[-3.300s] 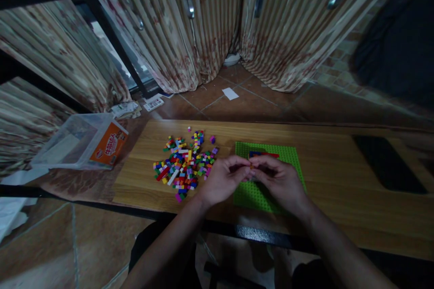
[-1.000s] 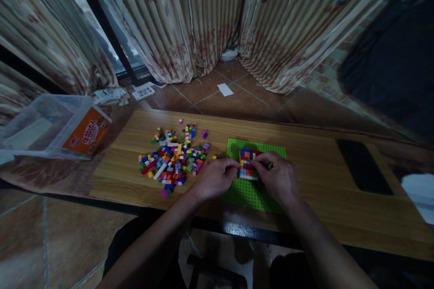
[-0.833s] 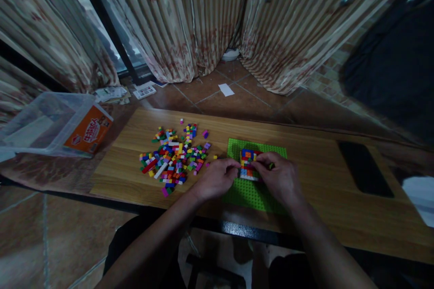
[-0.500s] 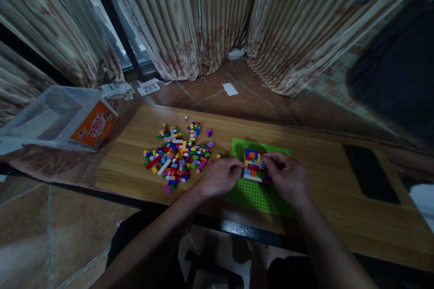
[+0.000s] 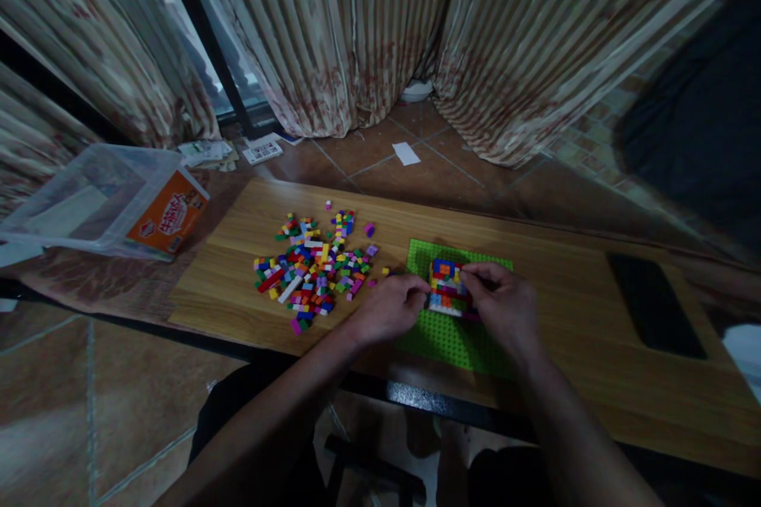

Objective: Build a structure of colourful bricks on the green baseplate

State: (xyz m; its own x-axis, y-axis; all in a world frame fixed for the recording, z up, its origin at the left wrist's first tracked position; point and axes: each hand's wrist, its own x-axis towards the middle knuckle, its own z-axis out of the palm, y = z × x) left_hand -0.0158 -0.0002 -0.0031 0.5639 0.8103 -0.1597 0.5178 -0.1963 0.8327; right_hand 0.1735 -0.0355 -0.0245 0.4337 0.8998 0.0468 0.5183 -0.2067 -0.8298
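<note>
A block of multicoloured toy bricks stands on a green studded baseplate. My left hand is closed, its thumb and forefinger pressed to the left side of the block. From the right, my right hand pinches the block near its upper right edge, and its fingers cover that side. Whether a small loose brick sits between the right fingertips cannot be made out.
Left of the baseplate lies a spread of loose toy bricks on the wooden table. A dark flat phone-like slab rests at the right. A clear plastic bin with an orange label stands at far left. Curtains hang behind.
The whole view has shifted slightly. Both hands keep almost the same place at the brick block, with the right fingers a little altered at its upper right edge.
</note>
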